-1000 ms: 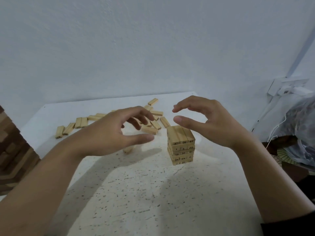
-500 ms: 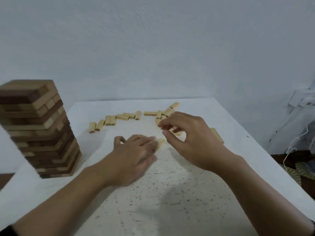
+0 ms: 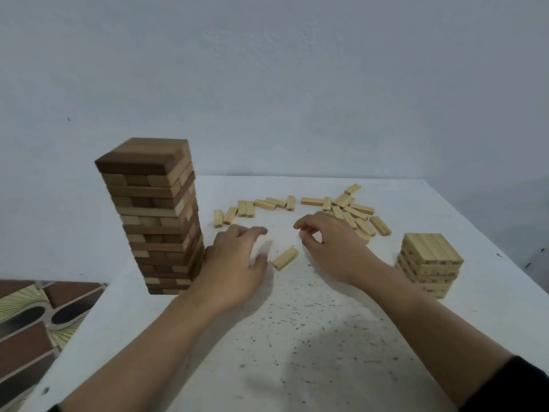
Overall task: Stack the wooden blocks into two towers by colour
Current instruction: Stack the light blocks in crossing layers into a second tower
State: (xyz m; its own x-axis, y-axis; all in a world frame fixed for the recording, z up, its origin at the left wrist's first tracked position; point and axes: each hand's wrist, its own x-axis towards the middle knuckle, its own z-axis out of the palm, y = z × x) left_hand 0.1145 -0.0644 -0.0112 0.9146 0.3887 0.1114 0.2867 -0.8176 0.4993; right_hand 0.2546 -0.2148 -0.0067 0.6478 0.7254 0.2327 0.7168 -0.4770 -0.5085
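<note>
- A tall tower (image 3: 154, 218) of brown blocks, dark and lighter bands mixed, is seen near the left edge of the counter (image 3: 297, 337). It is kept well apart from the pale wood, presumably so the colours stay sorted.
- The left hand (image 3: 234, 257) is lowered just beside the tower's base, fingers arched over a pale blur. Whether a block is grasped there cannot be told.
- One loose block (image 3: 285, 258) is found lying flat and slanted between the two hands, just beside the left thumb. It is judged the likeliest next pick.
- The right hand (image 3: 332, 248) is held above the counter with fingers loosely curled, thumb and forefinger drawn close. Nothing is seen between them, so it is taken as released but shaped for a pinch.
- Behind the hands, scattered pale blocks (image 3: 341, 209) are left lying flat, not yet stacked.
- At the right, a short pale tower (image 3: 429, 263) is stood near the counter's edge, its layers crossed for steadiness. Much of that colour is judged left to go.
</note>
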